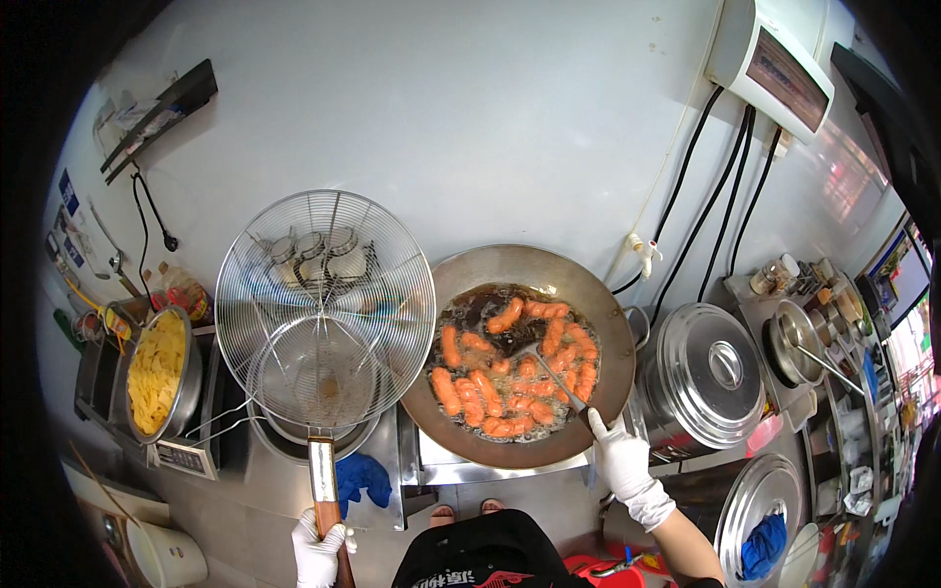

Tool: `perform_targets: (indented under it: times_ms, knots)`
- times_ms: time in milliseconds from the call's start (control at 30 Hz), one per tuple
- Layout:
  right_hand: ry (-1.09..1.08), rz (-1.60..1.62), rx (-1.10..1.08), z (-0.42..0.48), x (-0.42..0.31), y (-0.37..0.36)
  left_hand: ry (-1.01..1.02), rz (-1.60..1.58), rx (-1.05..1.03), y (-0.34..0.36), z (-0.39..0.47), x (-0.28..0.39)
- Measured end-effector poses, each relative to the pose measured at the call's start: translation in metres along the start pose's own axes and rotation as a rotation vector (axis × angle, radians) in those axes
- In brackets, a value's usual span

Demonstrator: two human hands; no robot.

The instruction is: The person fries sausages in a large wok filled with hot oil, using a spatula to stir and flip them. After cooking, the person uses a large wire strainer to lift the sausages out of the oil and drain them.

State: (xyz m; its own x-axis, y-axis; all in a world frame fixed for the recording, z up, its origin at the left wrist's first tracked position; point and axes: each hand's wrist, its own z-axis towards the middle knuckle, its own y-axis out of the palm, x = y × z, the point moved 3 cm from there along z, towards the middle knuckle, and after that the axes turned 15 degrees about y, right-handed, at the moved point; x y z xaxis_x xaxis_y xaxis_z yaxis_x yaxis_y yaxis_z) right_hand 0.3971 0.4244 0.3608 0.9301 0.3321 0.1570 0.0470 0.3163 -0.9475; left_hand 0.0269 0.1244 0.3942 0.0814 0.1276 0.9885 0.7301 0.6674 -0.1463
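In a large round wok [507,261], many reddish sausages [470,397] lie in bubbling hot oil [470,301]. My right hand [625,463], in a white glove, grips the handle of a metal spatula [548,367] whose blade is among the sausages. Gloved in white too, my left hand [320,547] is closed around the wooden handle of a large wire-mesh skimmer [323,242]. The skimmer's round basket holds no food and is raised left of the wok, in front of a metal pot with a strainer [323,367] and several jars seen through the mesh.
A steel bowl of yellow sliced food [158,375] stands at the left. Lidded steel pots [706,375] flank the wok's right side. A blue cloth [364,481] hangs at the counter edge. A white bucket [165,555] is on the floor; black cables [691,162] run down the wall.
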Motion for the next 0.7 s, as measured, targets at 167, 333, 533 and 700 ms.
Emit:
perform_targets:
  times_ms: [167,333,533,700]
  knots:
    - [0.011,0.111,-0.080,-0.022,0.009,-0.029,0.007,0.017,-0.006,0.000,0.003,0.002]
    - [0.180,0.396,-0.141,-0.041,0.033,-0.077,-0.003,0.014,-0.006,0.000,0.005,0.005]
    - [0.345,0.431,-0.323,-0.063,0.070,-0.166,0.028,-0.055,-0.032,0.002,0.008,-0.001]
    - [0.321,0.385,-0.399,-0.088,0.081,-0.197,0.022,-0.030,-0.049,0.002,0.013,-0.006]
